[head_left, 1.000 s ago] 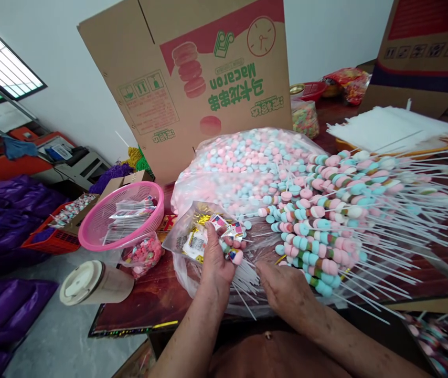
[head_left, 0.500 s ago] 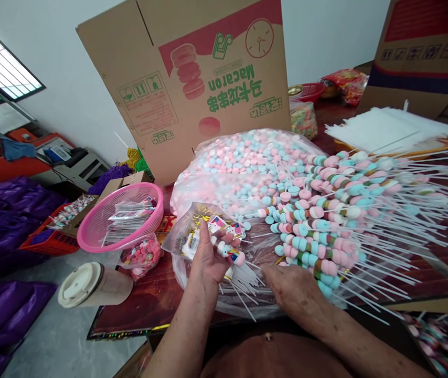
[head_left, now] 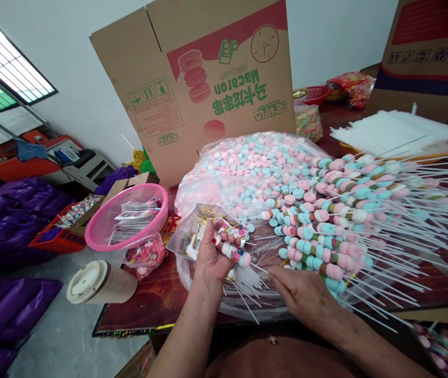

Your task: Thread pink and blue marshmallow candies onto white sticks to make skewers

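Observation:
My left hand (head_left: pixel 213 256) is closed around the candy end of a marshmallow skewer (head_left: pixel 243 258), whose pink and blue pieces poke out past the fingers. The stick end of that skewer is pinched in my right hand (head_left: pixel 306 292). Under the left hand lies an opened clear bag (head_left: pixel 180 231) with printed packaging and gold ties in it. Several white sticks (head_left: pixel 249 286) fan out below the held skewer. To the right, a large heap of marshmallow skewers (head_left: pixel 332 233) has its sticks pointing right. The left fingertips are partly hidden behind the candy.
Behind my hands sits a big clear bag of loose pink and blue marshmallows (head_left: pixel 247 163) before a cardboard box (head_left: pixel 192 121). At left are a pink basket (head_left: pixel 90 231) with flat packets, a bag of red candies (head_left: pixel 147 257) and a lidded cup (head_left: pixel 117 283). White sticks (head_left: pixel 401 131) fill a tray at right.
The whole view has shifted slightly to the right. My right hand now pinches the end of the held skewer's stick, and the candy end sits a little lower in my left hand.

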Motion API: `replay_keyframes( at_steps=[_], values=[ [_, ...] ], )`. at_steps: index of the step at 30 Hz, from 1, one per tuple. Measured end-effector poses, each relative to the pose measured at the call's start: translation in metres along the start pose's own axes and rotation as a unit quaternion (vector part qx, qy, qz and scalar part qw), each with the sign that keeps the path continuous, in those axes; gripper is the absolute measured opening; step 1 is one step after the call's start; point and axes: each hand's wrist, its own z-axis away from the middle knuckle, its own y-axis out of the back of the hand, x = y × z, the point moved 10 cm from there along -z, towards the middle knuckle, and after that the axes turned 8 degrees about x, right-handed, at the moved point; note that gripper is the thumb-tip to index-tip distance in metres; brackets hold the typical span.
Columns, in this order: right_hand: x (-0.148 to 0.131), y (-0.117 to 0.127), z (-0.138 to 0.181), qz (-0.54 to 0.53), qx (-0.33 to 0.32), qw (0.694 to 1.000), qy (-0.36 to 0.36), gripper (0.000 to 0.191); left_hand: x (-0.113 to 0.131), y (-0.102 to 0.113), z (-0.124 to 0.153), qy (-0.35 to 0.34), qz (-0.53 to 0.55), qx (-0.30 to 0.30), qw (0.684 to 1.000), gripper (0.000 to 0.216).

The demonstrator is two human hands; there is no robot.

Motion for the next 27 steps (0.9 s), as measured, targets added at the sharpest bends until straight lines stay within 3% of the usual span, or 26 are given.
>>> replay_keyframes(
  at_steps=[3, 5, 9, 12, 18, 23, 27],
  values=[
    [-0.016, 0.003, 0.003, 0.103, 0.055, 0.988, 0.099, 0.026, -0.004, 0.008, 0.002, 0.016, -0.008, 0.067, 0.998, 0.029],
    [-0.022, 0.002, 0.003, 0.098, 0.066, 0.986, 0.116, 0.026, -0.011, 0.01, 0.004, 0.026, -0.013, 0.07, 0.997, 0.032],
    [-0.02, 0.0, -0.003, 0.021, 0.048, 0.997, 0.055, 0.028, -0.027, 0.009, 0.007, 0.056, -0.029, 0.047, 0.997, 0.041],
    [-0.011, -0.005, -0.003, -0.025, 0.01, 1.0, 0.006, 0.028, -0.025, 0.011, 0.005, 0.055, -0.033, 0.042, 0.997, 0.043],
    [0.0, 0.0, 0.004, 0.083, 0.032, 0.996, 0.021, 0.026, -0.008, 0.018, 0.001, 0.029, -0.028, 0.059, 0.997, 0.043],
    [-0.006, -0.013, 0.004, -0.002, -0.031, 1.0, -0.005, 0.03, -0.018, 0.017, 0.007, 0.04, -0.036, 0.053, 0.997, 0.044],
    [-0.016, 0.008, -0.007, 0.014, 0.064, 0.998, 0.006, 0.027, -0.027, 0.012, 0.011, 0.048, -0.045, 0.054, 0.996, 0.04]
  ],
)
